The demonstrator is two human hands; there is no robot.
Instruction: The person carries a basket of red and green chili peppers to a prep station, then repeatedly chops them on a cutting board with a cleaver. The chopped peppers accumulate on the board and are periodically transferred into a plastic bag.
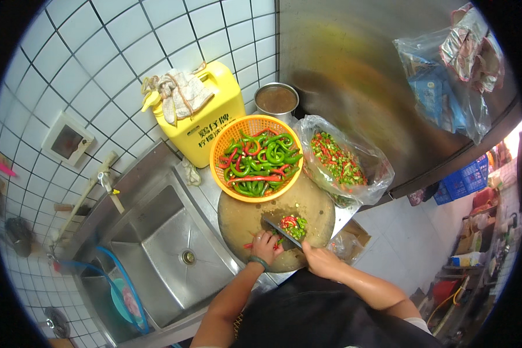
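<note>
My left hand [266, 247] presses on a few red and green chili peppers [249, 245] at the near part of a round chopping board [239, 217]. In my right hand [322, 260] is the handle of a kitchen knife [283, 229]. Its blade slants up and left across the board, close beside my left fingers. A small heap of chopped chilies [295, 226] lies just beyond the blade. Behind it, an orange plastic colander [214, 158] full of whole red and green chilies [261, 161] rests over the board's far edge. A clear plastic bag [376, 174] of chopped chilies [337, 158] stands to its right.
A stainless steel sink [165, 256] adjoins on the left, with a blue hose [122, 274] and a teal basin [121, 300]. At the back are a yellow jerrycan [219, 93] topped by a cloth glove [180, 93] and a metal pot [276, 99]. A cardboard box [359, 235] sits below right.
</note>
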